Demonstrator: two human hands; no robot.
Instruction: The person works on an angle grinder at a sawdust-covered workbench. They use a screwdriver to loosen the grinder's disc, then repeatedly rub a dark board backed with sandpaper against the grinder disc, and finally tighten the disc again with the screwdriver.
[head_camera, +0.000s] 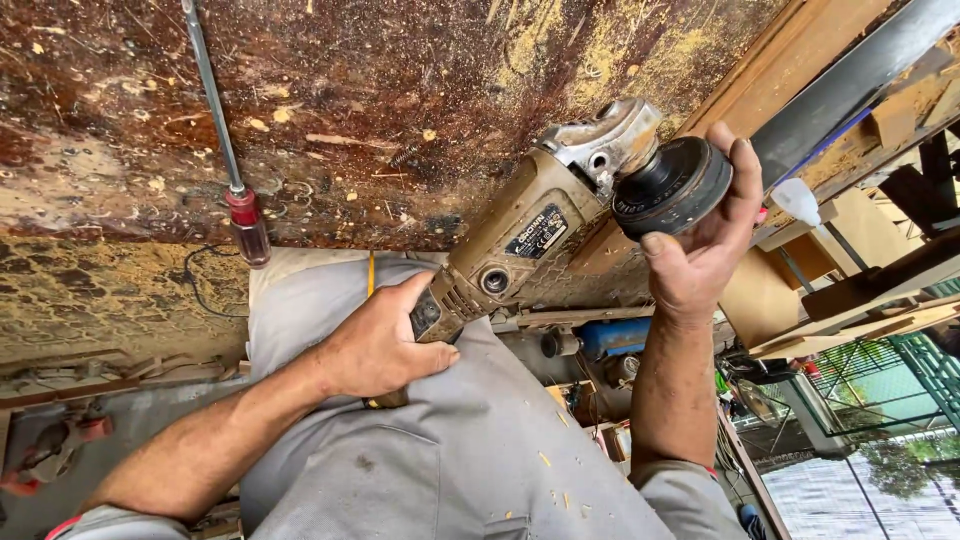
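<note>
A dusty tan angle grinder (530, 235) with a grey metal head lies slanted above my lap. My left hand (380, 345) grips the rear of its body. My right hand (700, 240) is wrapped around the dark round disc (672, 187) mounted on the head, thumb and fingers on its rim. I sit in grey trousers (450, 460) at a stained, sawdust-covered workbench (350, 110).
A long screwdriver with a red handle (246, 220) lies on the bench at left. Wooden boards and a dark metal bar (850, 80) run along the right. A white nozzle bottle (797, 200), offcuts and small tools lie below at right. Another power tool (50, 450) lies at lower left.
</note>
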